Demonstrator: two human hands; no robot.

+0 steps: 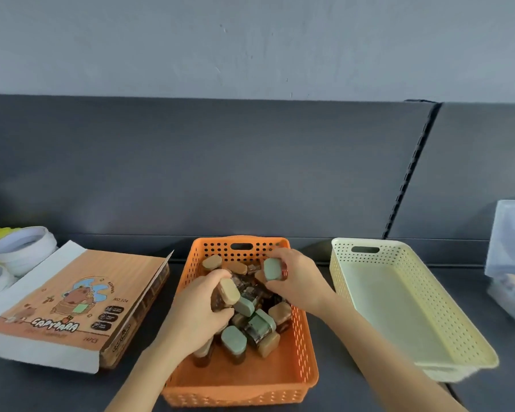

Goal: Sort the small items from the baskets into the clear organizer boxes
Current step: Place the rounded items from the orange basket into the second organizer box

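- Sitting on the desk [57,391], an orange basket [235,392] is filled in its far half with a heap of small capped jars [252,322].
- A tan-capped jar [229,291] is gripped by the curled fingers of the left hand [197,310], above the heap inside the orange basket.
- A green-capped jar [272,269] is pinched by the fingers of the right hand [298,278], near the orange basket's far wall.
- A cream basket [399,307] is set just right of the orange basket.
- A capybara box [72,301] is laid just left of the orange basket, with tape rolls [24,248] farther left.
- Clear boxes [512,263] are partly seen well right of the orange basket.
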